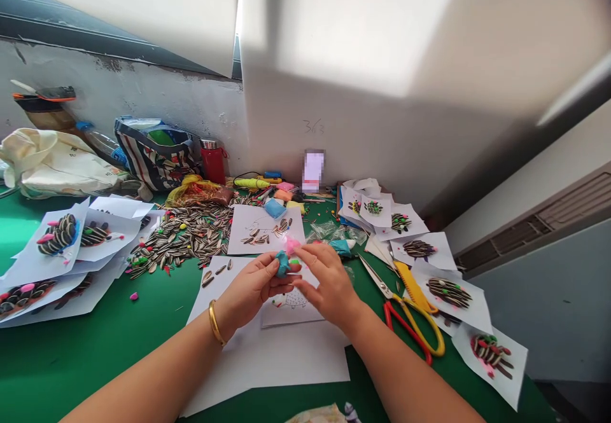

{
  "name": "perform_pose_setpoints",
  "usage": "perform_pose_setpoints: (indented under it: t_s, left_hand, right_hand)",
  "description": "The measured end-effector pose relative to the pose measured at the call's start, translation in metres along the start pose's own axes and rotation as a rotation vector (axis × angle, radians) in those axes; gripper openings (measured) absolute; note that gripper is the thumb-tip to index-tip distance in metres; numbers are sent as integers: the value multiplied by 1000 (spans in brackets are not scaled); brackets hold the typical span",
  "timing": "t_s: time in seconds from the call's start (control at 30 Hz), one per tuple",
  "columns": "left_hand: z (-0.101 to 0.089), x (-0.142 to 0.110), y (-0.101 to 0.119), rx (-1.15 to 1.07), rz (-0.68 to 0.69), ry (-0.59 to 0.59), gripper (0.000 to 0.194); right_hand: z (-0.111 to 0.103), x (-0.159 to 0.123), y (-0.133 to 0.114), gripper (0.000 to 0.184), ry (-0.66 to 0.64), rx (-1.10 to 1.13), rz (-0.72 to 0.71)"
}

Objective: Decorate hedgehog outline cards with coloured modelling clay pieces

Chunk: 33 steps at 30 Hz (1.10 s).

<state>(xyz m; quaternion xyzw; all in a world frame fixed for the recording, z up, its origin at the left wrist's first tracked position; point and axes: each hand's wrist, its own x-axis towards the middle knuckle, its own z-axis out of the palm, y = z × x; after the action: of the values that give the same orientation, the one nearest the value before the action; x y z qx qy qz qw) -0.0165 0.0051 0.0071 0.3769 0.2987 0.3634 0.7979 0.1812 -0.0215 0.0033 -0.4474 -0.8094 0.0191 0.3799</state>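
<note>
The left hand is pinching a lump of blue clay between thumb and fingertips, above the white paper. The right hand is hovering just beside it, fingers loosely spread; whether they are touching the clay, I cannot tell.
</note>
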Motion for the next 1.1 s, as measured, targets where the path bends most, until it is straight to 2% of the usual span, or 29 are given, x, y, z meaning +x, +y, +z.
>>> perform_pose_setpoints:
  t_s: [0.07, 0.13, 0.23, 0.4, 0.5, 0.57, 0.7, 0.83, 0.9, 1.0, 1.1]
  left_hand:
    - [1, 0, -3, 25, -30, -57, 31]
    - [3, -1, -7, 38, -47, -108, 31]
    - [5, -3, -9, 42, -50, -132, 30]
    - [7, -4, -6, 6, -59, -113, 30]
    - [7, -4, -7, -18, -82, -109, 36]
    - [5, -4, -8, 45, -71, -91, 39]
    - [3, -3, -10, 183, -30, -58, 37]
    - [5, -3, -11, 127, -38, -24, 32]
    - [9, -5, -11, 107, -42, -27, 34]
    - [14, -10, -8, -2, -26, -142, 46]
    - [11, -11, 0, -190, -39, -224, 75]
  right_hand:
    - [6, -1, -6, 70, -40, 16, -7]
    - [10, -2, -7, 75, -62, 37, 10]
    - [10, 0, -8, 54, -34, 118, 29]
    - [7, 1, -10, 29, 87, 264, 30]
    - [7, 1, -10, 20, 139, 303, 54]
    - [7, 0, -9, 20, 141, 306, 58]
    - [5, -1, -11, 33, 56, 277, 26]
    - [3, -3, -15, 54, -6, 194, 57]
    - [5, -4, -16, 61, -39, 103, 17]
    - [12, -3, -19, 70, -73, -66, -74]
    - [22, -4, -29, 80, -103, -147, -146]
